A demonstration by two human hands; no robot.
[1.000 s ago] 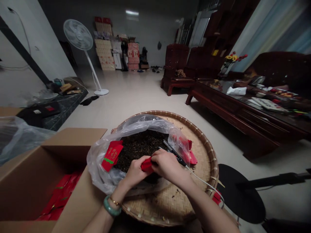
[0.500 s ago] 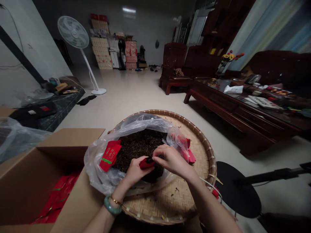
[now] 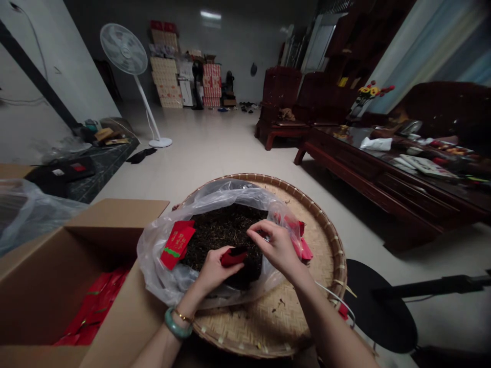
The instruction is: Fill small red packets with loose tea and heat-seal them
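My left hand point(image 3: 210, 271), with a green bangle at the wrist, grips a small red packet point(image 3: 232, 257) whose dark mouth faces up. To its right, my right hand point(image 3: 276, 246) hovers with thumb and fingertips pinched together; anything between them is too small to make out. Both are over a clear plastic bag point(image 3: 153, 258) of dark, dry, tea-like leaves point(image 3: 220, 227). Flat red packets point(image 3: 177, 244) with a green band lie on the bag's left side. More red packets point(image 3: 306, 250) rest to its right. A round woven bamboo tray point(image 3: 280, 329) carries the bag.
An open cardboard box point(image 3: 120, 214) stands at the left, with red packets point(image 3: 94, 306) inside. A black round stand base point(image 3: 378, 306) is at the right. Further off are a white fan point(image 3: 125, 48), a dark wooden table point(image 3: 356, 168) and stacked cartons point(image 3: 166, 82).
My right hand has moved up and right, away from the packet's mouth. The left hand still holds the red packet in nearly the same spot. The view has shifted slightly.
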